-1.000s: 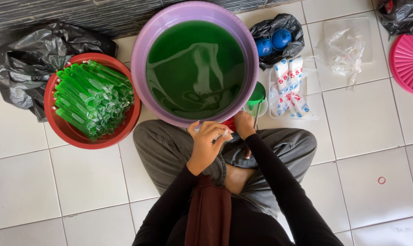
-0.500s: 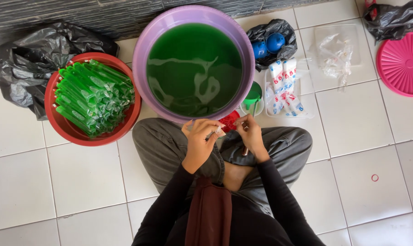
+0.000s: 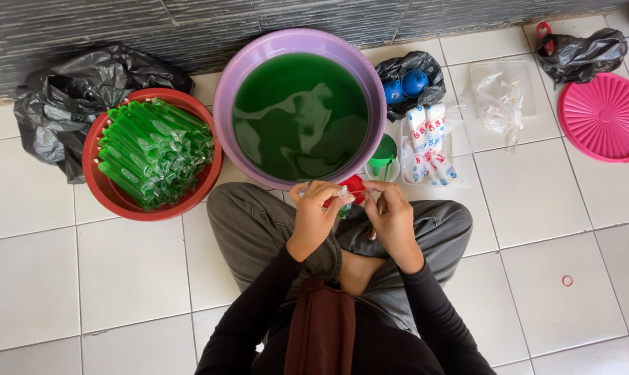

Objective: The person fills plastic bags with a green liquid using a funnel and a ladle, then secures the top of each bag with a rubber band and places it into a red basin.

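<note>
Both hands meeting over lap: left hand (image 3: 317,221) & right hand (image 3: 396,223) fingers pinching a small clear plastic pouch (image 3: 343,196), prob. green-filled, just below purple basin (image 3: 239,76); white-blue packets (image 3: 429,142) lying to the right.

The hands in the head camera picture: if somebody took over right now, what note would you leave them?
Left hand: pinching the top of a small clear plastic tube, above the lap.
Right hand: fingers closed on the same tube from the other side; a red thing shows just behind them.
Purple basin of green liquid stands in front, a green funnel at its right.
Done: the red bowl on the left is piled with filled green tubes.
Left: the basin is far from empty; more clear bags lie on the floor.
</note>
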